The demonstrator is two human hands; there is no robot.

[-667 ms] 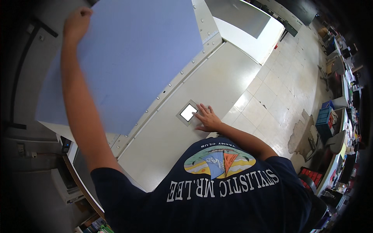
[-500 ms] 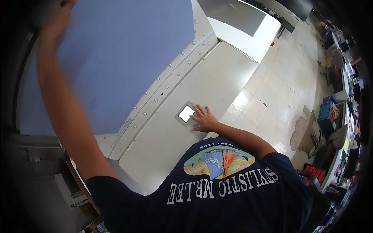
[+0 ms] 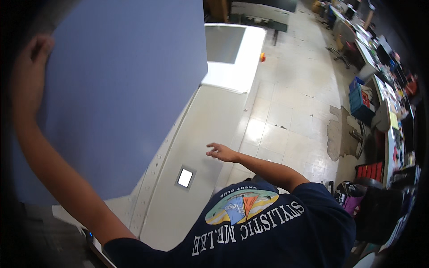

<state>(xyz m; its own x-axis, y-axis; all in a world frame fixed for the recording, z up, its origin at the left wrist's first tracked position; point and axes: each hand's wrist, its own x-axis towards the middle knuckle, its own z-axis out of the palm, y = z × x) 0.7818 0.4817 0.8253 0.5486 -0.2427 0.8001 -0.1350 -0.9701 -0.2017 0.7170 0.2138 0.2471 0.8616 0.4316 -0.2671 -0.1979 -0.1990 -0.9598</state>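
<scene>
A large flat blue-grey sheet [image 3: 125, 89] spreads over the left of the view, above a pale machine bed. At the sheet's far left edge is my left hand [image 3: 32, 62], its fingers pinched together on that edge. My right hand [image 3: 223, 153] hovers over the machine's smooth grey front panel [image 3: 196, 129], holding nothing, its fingers loosely bent and apart. Set into that panel, nearer to me than my right hand, is a small square lit screen [image 3: 185, 177]. A rail with rows of metal pins [image 3: 153, 169] shows partly beneath the sheet's slanted edge.
Past the panel stands a white machine section [image 3: 237, 67] with a red and yellow knob [image 3: 262, 57] at its side. Tiled floor [image 3: 286, 107] runs along the right. Farther right are a blue crate [image 3: 361, 102], chairs and a cluttered long desk [image 3: 380, 85].
My right hand has come off the lit screen. My left hand is lower in view, and the sheet now covers more of the pinned rail. The whole view has shifted.
</scene>
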